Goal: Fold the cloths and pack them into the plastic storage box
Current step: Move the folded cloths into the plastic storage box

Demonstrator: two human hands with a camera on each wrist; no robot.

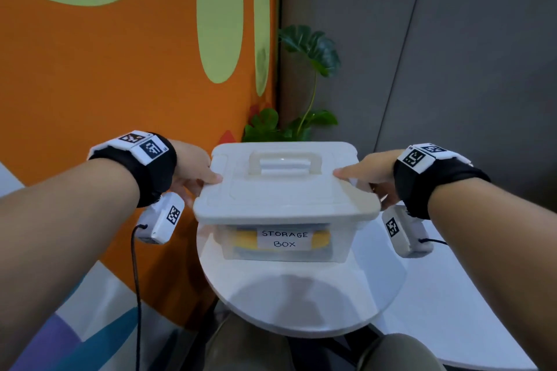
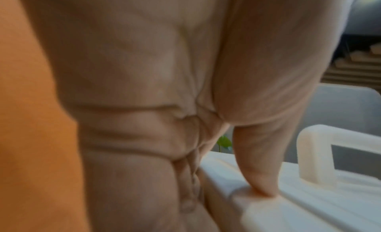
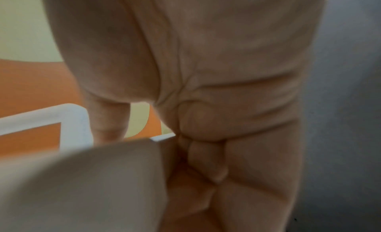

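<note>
**Lidded box held at both ends**

The storage box (image 1: pixel 283 238) sits on the round bench (image 1: pixel 301 304), yellow cloth (image 1: pixel 245 242) inside. Left hand (image 1: pixel 193 170) and right hand (image 1: pixel 366 175) clasp its lid (image 1: pixel 286 190), thumbs on top. Likely light, stiff, smooth plastic; end rims grip best, or the handle (image 1: pixel 284 164) midway between the hands.

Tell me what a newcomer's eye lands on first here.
First, the white lid at the centre, on the clear box labelled STORAGE BOX, which stands on a round white table. The left hand and right hand grip its two ends, thumbs on top. Behind, a bold orange and green wall fills the left.
</note>
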